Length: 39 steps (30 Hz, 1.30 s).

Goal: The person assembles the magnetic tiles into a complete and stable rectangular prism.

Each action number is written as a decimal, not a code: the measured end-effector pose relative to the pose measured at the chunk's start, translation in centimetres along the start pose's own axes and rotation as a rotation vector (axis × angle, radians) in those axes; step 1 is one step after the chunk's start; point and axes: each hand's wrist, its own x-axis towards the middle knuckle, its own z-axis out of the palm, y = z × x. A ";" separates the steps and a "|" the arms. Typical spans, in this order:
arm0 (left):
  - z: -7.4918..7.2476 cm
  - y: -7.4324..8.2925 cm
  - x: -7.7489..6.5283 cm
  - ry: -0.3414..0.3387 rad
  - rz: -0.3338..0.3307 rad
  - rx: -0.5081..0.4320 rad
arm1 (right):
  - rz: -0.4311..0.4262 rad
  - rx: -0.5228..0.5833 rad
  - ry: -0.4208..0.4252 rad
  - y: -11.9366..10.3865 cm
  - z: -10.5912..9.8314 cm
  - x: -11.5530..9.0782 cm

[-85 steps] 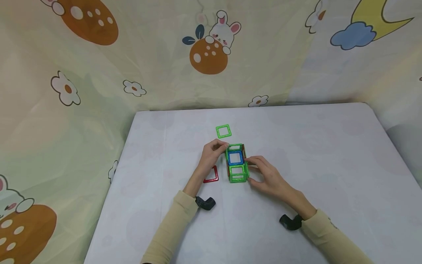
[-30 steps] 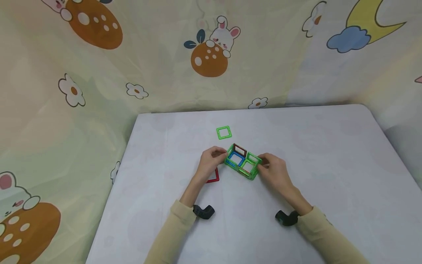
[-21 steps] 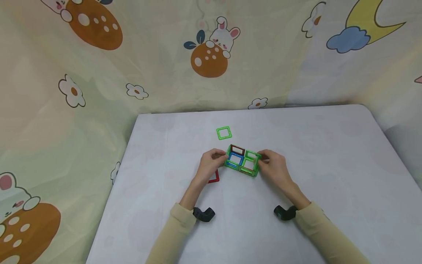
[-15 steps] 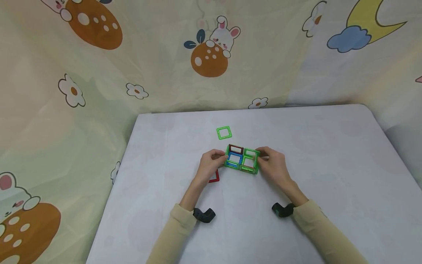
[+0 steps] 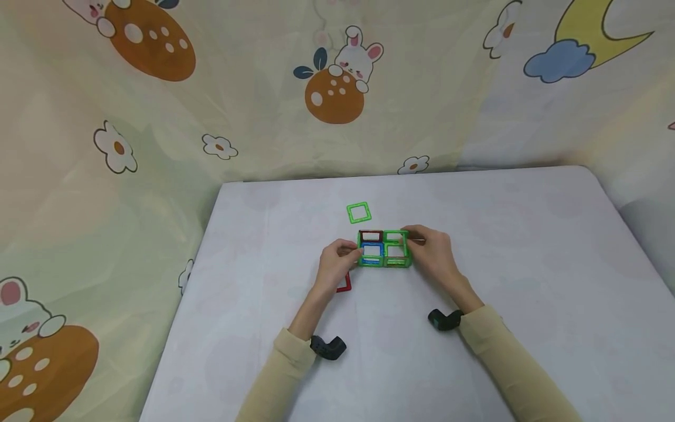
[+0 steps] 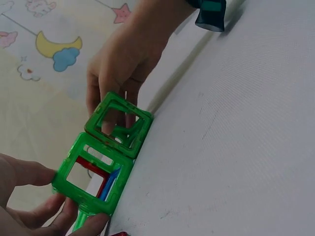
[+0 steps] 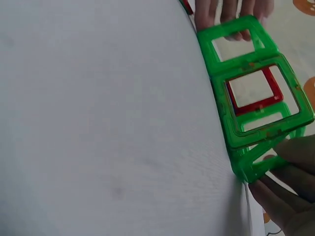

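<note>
A box-shaped build of magnetic tiles stands on the table between both hands. Its open square frames are mostly green, with a blue one on the left and a dark red one behind it. My left hand holds the build's left end, thumb and fingers at a green tile's edges in the left wrist view. At the right end my right hand grips a green tile, its fingertips around that end in the right wrist view. A red square tile lies flat beside my left hand, partly hidden by it.
One loose green square tile lies flat behind the build. The white-covered table reaches back to a patterned cloth wall. Black wrist devices sit at both sleeve cuffs.
Earlier the build stood lengthwise; it has been turned and now lies crosswise, squared to the table's far edge. My right hand has come up and slightly left with its end of the build.
</note>
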 end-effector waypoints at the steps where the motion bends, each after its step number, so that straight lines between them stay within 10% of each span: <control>1: 0.1 0.0 0.0 0.000 -0.005 0.000 | 0.005 0.003 -0.021 0.1 -0.2 0.1; 17: -0.2 0.0 -0.1 -0.027 0.005 0.019 | 0.059 0.176 -0.545 1.2 -4.0 0.4; 39: -0.5 -0.3 0.1 -0.049 0.011 0.020 | 0.113 0.055 -0.336 -0.2 -2.8 0.2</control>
